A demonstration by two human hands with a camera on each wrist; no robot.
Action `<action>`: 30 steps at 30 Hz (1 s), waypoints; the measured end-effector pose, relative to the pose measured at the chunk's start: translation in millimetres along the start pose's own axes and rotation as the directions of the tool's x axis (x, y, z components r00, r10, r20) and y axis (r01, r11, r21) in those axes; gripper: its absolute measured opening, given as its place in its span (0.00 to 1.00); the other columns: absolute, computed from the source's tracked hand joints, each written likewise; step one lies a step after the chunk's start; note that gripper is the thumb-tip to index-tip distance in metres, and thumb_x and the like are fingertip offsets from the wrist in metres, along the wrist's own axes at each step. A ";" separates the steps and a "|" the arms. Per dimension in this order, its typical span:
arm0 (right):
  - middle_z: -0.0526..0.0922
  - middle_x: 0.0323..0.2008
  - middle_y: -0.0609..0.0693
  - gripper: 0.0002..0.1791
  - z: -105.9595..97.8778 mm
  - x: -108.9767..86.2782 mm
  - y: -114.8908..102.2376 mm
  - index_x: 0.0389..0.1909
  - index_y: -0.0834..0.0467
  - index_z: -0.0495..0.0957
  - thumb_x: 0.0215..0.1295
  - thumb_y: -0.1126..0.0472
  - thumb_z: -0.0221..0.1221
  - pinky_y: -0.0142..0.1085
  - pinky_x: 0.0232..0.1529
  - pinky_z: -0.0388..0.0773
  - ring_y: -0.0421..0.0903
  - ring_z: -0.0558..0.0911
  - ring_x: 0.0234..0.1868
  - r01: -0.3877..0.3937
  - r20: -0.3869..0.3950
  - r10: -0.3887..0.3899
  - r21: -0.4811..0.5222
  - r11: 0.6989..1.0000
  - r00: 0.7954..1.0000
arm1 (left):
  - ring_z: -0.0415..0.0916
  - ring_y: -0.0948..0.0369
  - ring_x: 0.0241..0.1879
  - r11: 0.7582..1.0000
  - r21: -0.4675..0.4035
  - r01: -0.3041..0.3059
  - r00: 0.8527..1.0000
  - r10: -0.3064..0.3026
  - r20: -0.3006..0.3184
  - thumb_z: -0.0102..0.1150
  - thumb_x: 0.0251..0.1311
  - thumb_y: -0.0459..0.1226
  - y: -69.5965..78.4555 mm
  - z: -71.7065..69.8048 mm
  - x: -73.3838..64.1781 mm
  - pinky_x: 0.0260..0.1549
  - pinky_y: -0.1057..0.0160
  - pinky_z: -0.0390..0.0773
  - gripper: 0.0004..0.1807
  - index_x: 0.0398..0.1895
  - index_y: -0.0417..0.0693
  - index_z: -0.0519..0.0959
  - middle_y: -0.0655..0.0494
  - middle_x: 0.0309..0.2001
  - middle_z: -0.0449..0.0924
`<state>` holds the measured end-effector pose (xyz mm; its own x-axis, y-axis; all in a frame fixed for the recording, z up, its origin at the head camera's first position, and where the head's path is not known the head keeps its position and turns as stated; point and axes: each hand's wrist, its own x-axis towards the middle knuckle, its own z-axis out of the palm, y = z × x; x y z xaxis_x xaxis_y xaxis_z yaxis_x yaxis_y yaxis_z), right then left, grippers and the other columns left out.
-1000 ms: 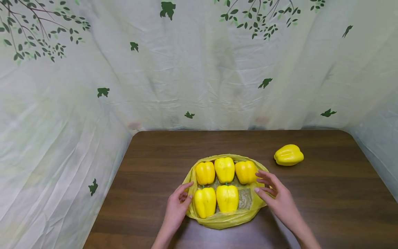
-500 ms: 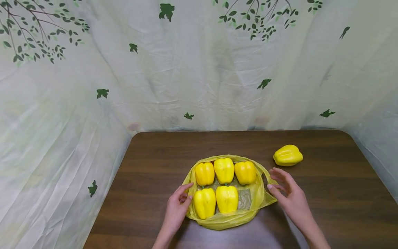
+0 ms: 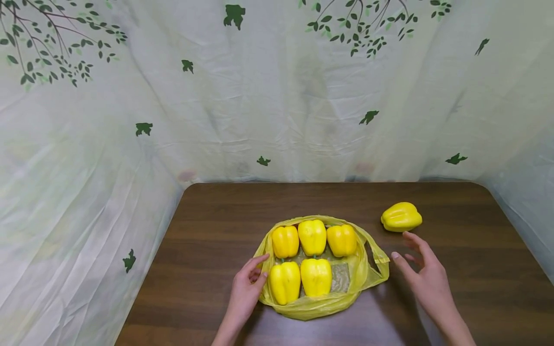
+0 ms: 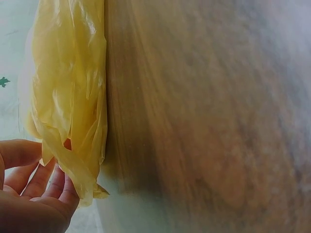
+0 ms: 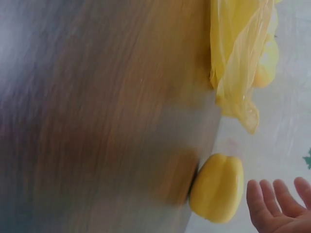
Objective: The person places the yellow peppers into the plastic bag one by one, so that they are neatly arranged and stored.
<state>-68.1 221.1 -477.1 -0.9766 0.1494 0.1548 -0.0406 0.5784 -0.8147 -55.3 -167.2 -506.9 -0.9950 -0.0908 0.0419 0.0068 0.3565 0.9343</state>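
A yellow plastic bag (image 3: 318,310) lies on the table with its mouth spread wide. Inside are several yellow bell peppers (image 3: 312,237), three in the far row and two in the near row, with a bare patch of bag at the near right. My left hand (image 3: 246,286) holds the bag's left edge; in the left wrist view, thumb and fingers curl about its handle (image 4: 73,170). To the right of the bag, my right hand (image 3: 428,283) is spread and holds nothing. Just beyond its fingertips, a single bell pepper (image 3: 401,217) lies on its side.
The brown wooden table (image 3: 207,211) has rounded far corners. Behind it and at both sides hangs a pale cloth (image 3: 294,105) printed with leaves and branches. The bag's right handle loop (image 3: 381,264) sticks out toward my right hand.
My right hand has let go of the bag's right handle after drawing it outward, and has moved right toward the lone bell pepper. My left hand has stayed in place.
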 end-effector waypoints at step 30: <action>0.50 0.71 0.74 0.45 -21.3 35.8 25.4 0.77 0.62 0.42 0.72 0.44 0.53 0.71 0.53 0.62 0.78 0.62 0.61 -0.165 0.075 0.164 -0.002 0.986 0.984 | 0.74 0.58 0.34 0.999 0.040 0.034 0.999 -0.034 0.002 0.59 0.60 0.23 0.5 0.8 0.0 0.37 0.65 0.75 0.22 0.57 0.47 0.80 0.54 0.48 0.81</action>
<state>-99.6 258.2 -480.4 -0.9830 0.1818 -0.0237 0.1212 0.5476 -0.8279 -55.4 -166.3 -506.7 -0.9949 -0.1009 0.0091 -0.0312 0.3899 0.9203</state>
